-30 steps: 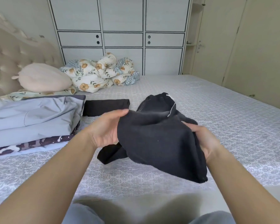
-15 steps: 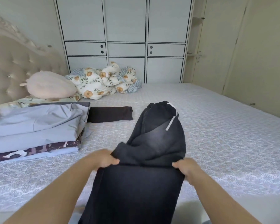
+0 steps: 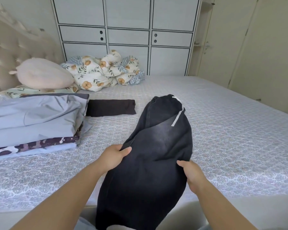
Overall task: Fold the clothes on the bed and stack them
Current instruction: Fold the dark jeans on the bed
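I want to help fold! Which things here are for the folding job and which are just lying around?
For folding: black trousers, held by left hand and right hand; folded stack; small dark folded piece.

Just lying about: pink pillow; flowery quilt.

Tufted beige headboard (image 3: 8, 52) at left. Pink plush pillow (image 3: 43, 73) lies against it, touching a crumpled floral quilt (image 3: 103, 72) at the far edge. White wardrobe (image 3: 126, 30) behind, 4 round holes in its drawer fronts. Cream doors (image 3: 256, 47) at right.
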